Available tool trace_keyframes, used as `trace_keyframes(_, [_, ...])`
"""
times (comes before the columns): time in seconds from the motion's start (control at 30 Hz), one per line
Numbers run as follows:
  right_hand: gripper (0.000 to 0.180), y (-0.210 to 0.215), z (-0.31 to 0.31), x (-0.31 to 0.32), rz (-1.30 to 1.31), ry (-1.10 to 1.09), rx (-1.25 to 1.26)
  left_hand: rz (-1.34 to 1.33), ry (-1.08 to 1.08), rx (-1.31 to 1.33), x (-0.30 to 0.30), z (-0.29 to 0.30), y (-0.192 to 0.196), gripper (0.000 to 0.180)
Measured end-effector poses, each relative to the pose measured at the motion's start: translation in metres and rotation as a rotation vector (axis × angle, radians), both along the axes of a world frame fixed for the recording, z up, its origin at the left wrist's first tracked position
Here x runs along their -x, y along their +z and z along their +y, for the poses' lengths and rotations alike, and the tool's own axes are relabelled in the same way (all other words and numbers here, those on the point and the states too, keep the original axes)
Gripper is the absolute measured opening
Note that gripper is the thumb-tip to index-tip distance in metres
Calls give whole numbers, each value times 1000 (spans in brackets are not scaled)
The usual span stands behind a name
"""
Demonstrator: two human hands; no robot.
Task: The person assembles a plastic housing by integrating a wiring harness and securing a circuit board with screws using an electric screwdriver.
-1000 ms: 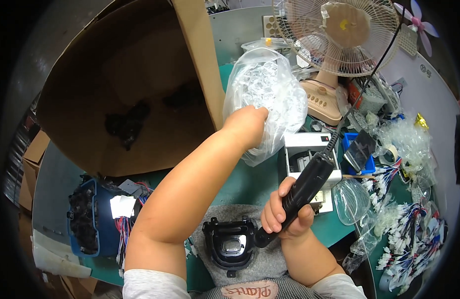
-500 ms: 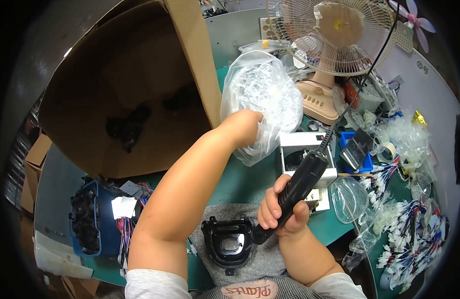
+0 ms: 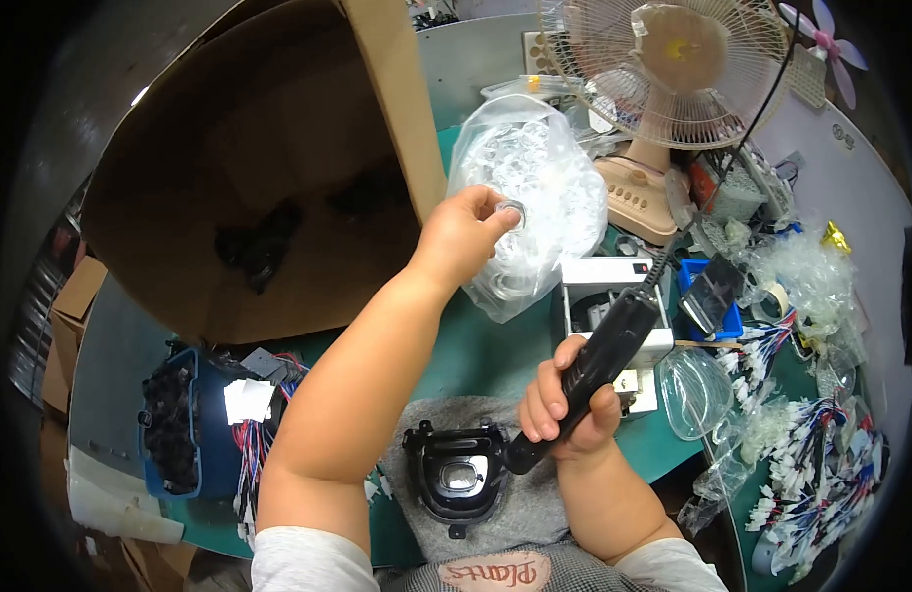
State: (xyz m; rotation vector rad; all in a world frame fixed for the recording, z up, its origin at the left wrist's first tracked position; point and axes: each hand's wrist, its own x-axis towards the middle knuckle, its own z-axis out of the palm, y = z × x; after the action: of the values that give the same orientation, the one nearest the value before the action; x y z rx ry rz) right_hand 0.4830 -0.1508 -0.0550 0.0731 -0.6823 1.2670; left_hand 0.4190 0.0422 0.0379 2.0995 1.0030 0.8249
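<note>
At the far left, black parts are being held in a blue bin, and cables are lying just beside it on the surface. Behind them, more black parts are being enclosed by a big box, which is lying open toward the near side. Nearer, a black housing is being supported by a grey cloth over the lap. Above it, a small clear piece is being pinched between the thumb and forefinger of the left hand, in front of the bag of clear parts. The step in hand seems to be picking, with one piece being singled out from the bag. A firm pinch and a path clear of the loose plastic are being called for, it seems. To the right, a driver is being gripped by the right hand, its fingers wrapped around the body; its tip is being kept close to the housing, though whether they are touching cannot be told. Beyond, a white machine is standing near a fan.
</note>
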Motion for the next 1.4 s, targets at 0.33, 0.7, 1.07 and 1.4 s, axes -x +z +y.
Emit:
trace_keyframes(0.33, [57,-3,-2,-4,44,-26,7,-211,-242,605,100,-74,-5,36])
trace_keyframes(0.7, [58,-7,5,-6,43,-38,-16,230,-29,450,161,-154,-49,21])
trace_keyframes(1.07, [61,-12,7,-7,52,-20,-54,347,7,-383,169,-192,-92,20])
trace_keyframes(1.4, [62,-14,9,-7,42,-11,-69,345,69,-534,175,-204,-122,21])
